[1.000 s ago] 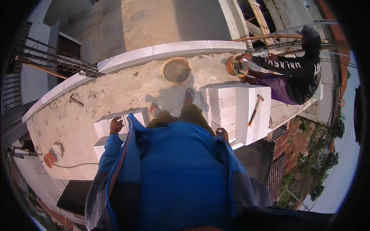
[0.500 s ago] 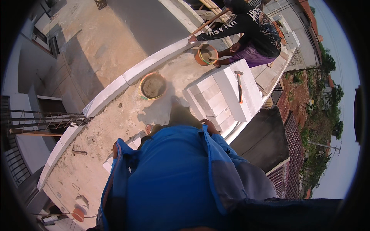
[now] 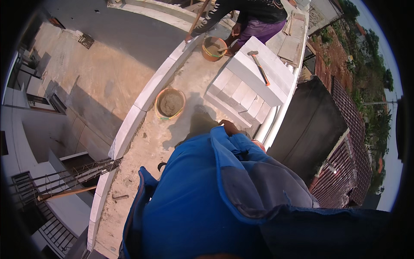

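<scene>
My right hand point(image 3: 229, 127) is at the edge of my open blue jacket point(image 3: 224, 151), beside the lower corner of a stack of pale blocks point(image 3: 235, 93). Its fingers look curled, but whatever they hold is hidden. Out of sight is my left hand; the jacket's left flap point(image 3: 146, 183) hangs where that arm would be. On top of the stack lies a hammer point(image 3: 260, 69) with an orange and black handle. Left of the blocks stands an orange bucket point(image 3: 158, 108) of grey mortar.
A low curved wall of white blocks point(image 3: 155, 82) borders the concrete walkway on the left. Ahead, a co-worker in purple trousers point(image 3: 263, 26) bends beside another mortar bucket point(image 3: 211, 54). Pipes point(image 3: 276, 125) line the right edge, above lower roofs point(image 3: 336, 172). Rebar point(image 3: 73, 172) juts out at left.
My view has turned and shifted, so blocks, buckets and co-worker sit further left and higher. My left hand, seen at the jacket flap before, has gone from view. My right hand stays by the jacket edge.
</scene>
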Available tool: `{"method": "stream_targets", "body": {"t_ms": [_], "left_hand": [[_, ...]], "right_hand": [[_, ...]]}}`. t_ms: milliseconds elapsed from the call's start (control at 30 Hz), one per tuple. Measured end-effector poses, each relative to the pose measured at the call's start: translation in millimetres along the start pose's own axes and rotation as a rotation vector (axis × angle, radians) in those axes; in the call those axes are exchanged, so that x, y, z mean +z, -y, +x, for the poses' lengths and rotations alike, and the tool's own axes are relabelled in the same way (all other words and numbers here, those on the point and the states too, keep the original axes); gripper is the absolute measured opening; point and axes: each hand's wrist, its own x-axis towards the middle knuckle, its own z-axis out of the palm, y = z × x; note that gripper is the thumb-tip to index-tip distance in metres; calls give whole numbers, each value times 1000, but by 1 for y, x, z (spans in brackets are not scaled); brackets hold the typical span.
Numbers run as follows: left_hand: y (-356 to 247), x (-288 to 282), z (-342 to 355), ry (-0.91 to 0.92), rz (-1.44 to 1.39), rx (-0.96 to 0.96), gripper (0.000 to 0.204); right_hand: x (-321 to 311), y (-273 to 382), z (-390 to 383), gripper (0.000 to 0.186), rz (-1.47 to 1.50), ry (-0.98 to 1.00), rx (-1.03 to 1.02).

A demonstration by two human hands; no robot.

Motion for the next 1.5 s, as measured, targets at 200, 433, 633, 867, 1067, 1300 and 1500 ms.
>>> {"method": "stream_targets", "body": {"t_ms": [200, 433, 633, 867, 1067, 1300, 1500], "left_hand": [[-25, 20, 10, 69, 169, 69, 42], [-44, 24, 5, 76, 298, 111, 42], [-44, 49, -1, 86, 352, 133, 43], [-41, 100, -17, 74, 411, 142, 43], [-40, 162, -25, 76, 476, 154, 44], [-62, 237, -32, 99, 555, 229, 44], [-109, 326, -45, 141, 701, 475, 46]], "right_hand": [[26, -55, 5, 35, 103, -80, 5], [34, -64, -12, 46, -12, 117, 136], [12, -61, -3, 48, 3, 61, 130], [-15, -106, 20, 45, -112, 128, 56], [-33, -176, 27, 31, -31, 96, 163], [-101, -207, 28, 43, 52, 70, 147], [-159, -263, 62, 37, 281, -158, 268]]}}
